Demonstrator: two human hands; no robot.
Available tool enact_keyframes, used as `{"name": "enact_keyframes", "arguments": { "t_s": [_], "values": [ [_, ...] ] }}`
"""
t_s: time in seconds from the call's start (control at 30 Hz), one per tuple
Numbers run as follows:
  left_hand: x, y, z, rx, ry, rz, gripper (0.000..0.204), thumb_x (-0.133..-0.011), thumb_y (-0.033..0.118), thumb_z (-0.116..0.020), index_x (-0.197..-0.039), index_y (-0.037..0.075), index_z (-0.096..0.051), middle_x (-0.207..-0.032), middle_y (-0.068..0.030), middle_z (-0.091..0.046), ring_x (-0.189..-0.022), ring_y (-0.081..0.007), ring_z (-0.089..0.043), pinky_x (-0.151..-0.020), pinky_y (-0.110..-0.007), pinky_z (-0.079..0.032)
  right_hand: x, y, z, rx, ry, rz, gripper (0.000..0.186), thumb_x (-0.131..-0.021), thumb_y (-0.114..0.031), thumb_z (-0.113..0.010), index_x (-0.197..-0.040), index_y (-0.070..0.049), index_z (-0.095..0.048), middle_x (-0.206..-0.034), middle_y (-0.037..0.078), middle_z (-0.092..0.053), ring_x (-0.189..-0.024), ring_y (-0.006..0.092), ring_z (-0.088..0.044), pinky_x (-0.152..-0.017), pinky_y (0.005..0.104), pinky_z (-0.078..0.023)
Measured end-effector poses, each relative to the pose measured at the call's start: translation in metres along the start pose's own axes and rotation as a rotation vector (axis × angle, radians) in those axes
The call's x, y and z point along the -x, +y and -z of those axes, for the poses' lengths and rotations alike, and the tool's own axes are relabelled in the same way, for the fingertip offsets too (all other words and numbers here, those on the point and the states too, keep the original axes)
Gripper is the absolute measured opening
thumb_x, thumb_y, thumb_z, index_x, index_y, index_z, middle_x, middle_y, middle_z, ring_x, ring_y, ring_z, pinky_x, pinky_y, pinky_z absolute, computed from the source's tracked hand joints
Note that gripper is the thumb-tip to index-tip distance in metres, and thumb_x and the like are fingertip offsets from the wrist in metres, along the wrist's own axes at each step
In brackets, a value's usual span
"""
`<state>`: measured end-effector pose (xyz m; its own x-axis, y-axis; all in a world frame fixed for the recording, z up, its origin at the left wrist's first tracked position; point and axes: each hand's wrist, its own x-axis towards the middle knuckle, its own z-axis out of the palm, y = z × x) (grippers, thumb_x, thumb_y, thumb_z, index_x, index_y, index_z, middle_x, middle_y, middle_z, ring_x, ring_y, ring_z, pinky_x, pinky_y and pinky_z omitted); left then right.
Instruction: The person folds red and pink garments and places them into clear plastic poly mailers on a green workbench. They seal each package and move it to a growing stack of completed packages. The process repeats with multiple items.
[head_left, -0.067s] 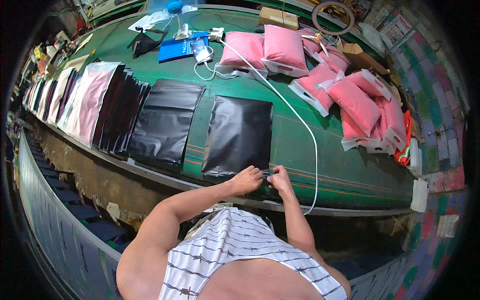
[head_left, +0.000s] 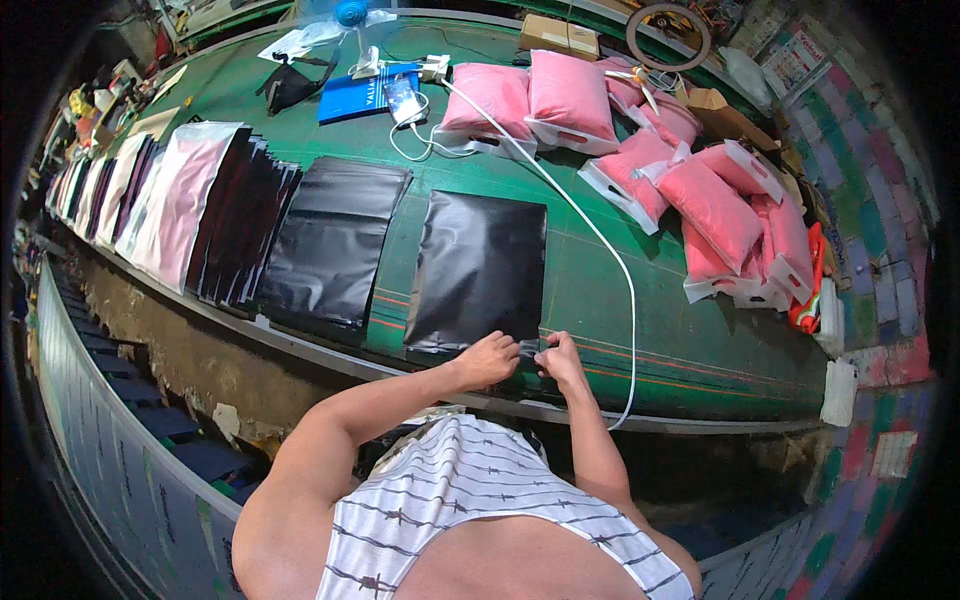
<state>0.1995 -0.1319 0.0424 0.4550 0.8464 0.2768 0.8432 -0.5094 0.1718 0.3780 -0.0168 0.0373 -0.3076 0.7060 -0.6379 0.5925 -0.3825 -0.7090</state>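
Note:
A flat black plastic bag (head_left: pixel 478 265) lies in front of me on the green table, its top sheet shiny and creased. My left hand (head_left: pixel 487 360) is closed at its lower edge, the fingers curled and hiding part of that edge. Just right of it, my right hand (head_left: pixel 562 362) pinches at the bag's lower right corner with thumb and forefinger. A small gap separates the two hands. Left of this bag rests a stack of black plastic bags (head_left: pixel 335 240), with a fanned row of pink, white and dark bags (head_left: pixel 190 205) beyond it.
Pink filled pillow-like packs (head_left: pixel 570 100) with clear handled ends are heaped at the far right of the green table (head_left: pixel 590 270). A white cable (head_left: pixel 615 255) crosses to the front edge. A blue box (head_left: pixel 350 98), a phone (head_left: pixel 403 100) and a small fan (head_left: pixel 352 14) stand at the back.
My left hand has shifted slightly to the left, widening the gap to my right hand. My right hand stays nearly in place at the bag's corner.

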Motion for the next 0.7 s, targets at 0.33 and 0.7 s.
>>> {"name": "enact_keyframes", "arguments": {
  "t_s": [0.33, 0.7],
  "values": [
    [0.094, -0.041, 0.052, 0.187, 0.091, 0.476, 0.028, -0.083, 0.027, -0.076, -0.093, 0.004, -0.062, -0.092, -0.0127, -0.058, -0.095, -0.0321, -0.057, -0.083, -0.043, -0.047, 0.0, -0.018, 0.004, 0.21, -0.096, 0.185, 0.052, -0.083, -0.003, -0.072, -0.128, -0.001, -0.046, -0.082, 0.008, -0.064, -0.073, 0.0178, -0.064, -0.059, 0.0334, -0.054],
    [0.08, -0.122, 0.072, 1.415, 0.281, 1.27, 0.038, -0.088, 0.008, -0.069, -0.125, 0.009, -0.059, -0.096, -0.0029, -0.06, -0.077, -0.0118, -0.057, -0.064, -0.029, -0.046, -0.05, -0.067, -0.015, -0.094, -0.101, 0.457, 0.02, -0.087, -0.007, -0.069, -0.106, -0.004, -0.067, -0.072, -0.004, -0.059, -0.058, 0.0047, -0.043, -0.051, 0.024, -0.032]
  ]
}}
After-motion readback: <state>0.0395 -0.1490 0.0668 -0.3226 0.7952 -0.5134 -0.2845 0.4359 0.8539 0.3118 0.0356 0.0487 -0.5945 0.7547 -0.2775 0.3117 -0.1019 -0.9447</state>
